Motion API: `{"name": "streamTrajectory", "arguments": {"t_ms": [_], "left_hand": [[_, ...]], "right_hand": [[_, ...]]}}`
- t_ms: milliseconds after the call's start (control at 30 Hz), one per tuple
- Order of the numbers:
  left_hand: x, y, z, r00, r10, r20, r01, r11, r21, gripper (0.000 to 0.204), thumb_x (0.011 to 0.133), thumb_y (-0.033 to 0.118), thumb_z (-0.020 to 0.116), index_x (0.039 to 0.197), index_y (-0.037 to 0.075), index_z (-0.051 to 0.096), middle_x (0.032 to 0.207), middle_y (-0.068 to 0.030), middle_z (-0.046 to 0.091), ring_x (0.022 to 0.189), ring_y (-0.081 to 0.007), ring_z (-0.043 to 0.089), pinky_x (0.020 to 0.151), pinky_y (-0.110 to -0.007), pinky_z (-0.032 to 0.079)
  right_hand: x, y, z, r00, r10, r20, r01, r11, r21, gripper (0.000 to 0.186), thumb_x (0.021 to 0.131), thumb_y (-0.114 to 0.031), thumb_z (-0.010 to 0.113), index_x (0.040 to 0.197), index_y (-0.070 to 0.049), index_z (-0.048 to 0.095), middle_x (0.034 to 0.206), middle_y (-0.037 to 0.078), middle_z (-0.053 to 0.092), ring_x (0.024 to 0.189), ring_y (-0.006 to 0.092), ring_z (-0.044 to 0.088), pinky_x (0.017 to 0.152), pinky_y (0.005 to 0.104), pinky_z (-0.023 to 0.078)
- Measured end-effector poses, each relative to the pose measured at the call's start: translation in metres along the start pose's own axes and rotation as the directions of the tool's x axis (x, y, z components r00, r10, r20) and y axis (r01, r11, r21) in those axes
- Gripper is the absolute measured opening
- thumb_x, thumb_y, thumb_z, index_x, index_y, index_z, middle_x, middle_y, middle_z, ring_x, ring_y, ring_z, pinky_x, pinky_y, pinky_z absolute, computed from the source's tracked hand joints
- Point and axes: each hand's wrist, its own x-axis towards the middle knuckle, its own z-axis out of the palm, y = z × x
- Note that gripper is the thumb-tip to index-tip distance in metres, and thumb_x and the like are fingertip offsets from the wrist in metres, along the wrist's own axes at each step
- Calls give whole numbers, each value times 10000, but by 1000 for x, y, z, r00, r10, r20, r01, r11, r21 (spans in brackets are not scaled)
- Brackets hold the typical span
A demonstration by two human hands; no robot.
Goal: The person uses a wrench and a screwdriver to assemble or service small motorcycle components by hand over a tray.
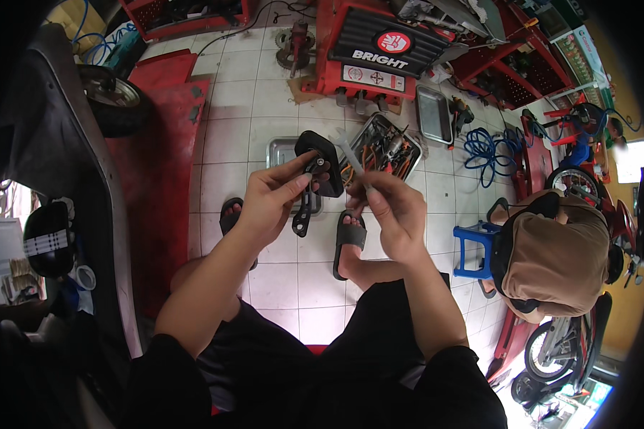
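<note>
My left hand point(279, 193) grips a black part point(329, 171) with a rounded-square head and a perforated black bracket point(300, 222) hanging below it. A small metal bolt shows near my thumb. To its right, my right hand point(397, 218) holds a silver wrench point(350, 154) by its lower end, the open end raised beside the black part. A metal tray full of tools point(408, 170) lies on the floor beyond my hands. A second metal tray point(277, 143) sits under the black part, partly hidden by it.
A red platform point(168, 129) and motorbike body line the left. A red tool cabinet point(322, 64), empty tray point(433, 93) and coiled blue hose point(490, 154) are ahead. At right, a co-worker point(551, 257) bends beside a blue stool point(472, 250) and motorbikes. My sandalled feet point(350, 247) rest on tiles.
</note>
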Motion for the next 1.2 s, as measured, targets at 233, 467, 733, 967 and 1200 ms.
{"name": "streamTrajectory", "arguments": {"t_ms": [233, 467, 733, 967, 1200], "left_hand": [[-1, 15, -18, 990, -139, 28, 132, 975, 181, 391, 873, 23, 639, 1234, -118, 589, 1096, -220, 680, 939, -196, 661, 792, -265, 515], [-2, 29, -23, 946, -307, 101, 238, 873, 426, 276, 859, -53, 626, 1128, -62, 686, 911, -138, 729, 778, -159, 682, 747, -271, 554], [-2, 28, -17, 896, -430, 114, 260, 714, 649, 280, 816, -99, 621, 1074, -46, 717, 850, -109, 725, 745, -136, 662, 709, -271, 541], [-1, 13, -23, 846, -513, 145, 150, 490, 859, 300, 756, -67, 666, 1038, 0, 744, 780, -112, 716, 704, -137, 636, 675, -294, 513], [-4, -2, -15, 801, -561, 209, 0, 350, 937, 310, 733, -45, 663, 1025, 17, 748, 780, -141, 715, 674, -162, 633, 678, -323, 512]], "right_hand": [[12, -1, -30, 977, 205, 65, -175, 934, -312, 162, 881, 40, 586, 982, 11, 710, 791, 111, 710, 672, 145, 661, 602, 270, 509], [17, -1, -37, 969, 122, 217, -17, 903, -430, 164, 799, 64, 615, 923, 24, 716, 764, 147, 693, 653, 212, 679, 600, 295, 524], [18, 4, -35, 929, 157, 334, -1, 906, -424, 180, 754, 95, 613, 880, 21, 718, 714, 135, 672, 575, 206, 629, 551, 304, 486], [22, -4, -22, 871, 99, 482, 263, 733, -627, 148, 673, -60, 692, 810, -65, 745, 720, 105, 677, 655, 300, 645, 582, 376, 488], [21, -23, 6, 770, 328, 547, 408, 405, -818, 148, 627, -164, 689, 754, -135, 757, 687, 76, 658, 706, 285, 650, 619, 406, 492]]}}
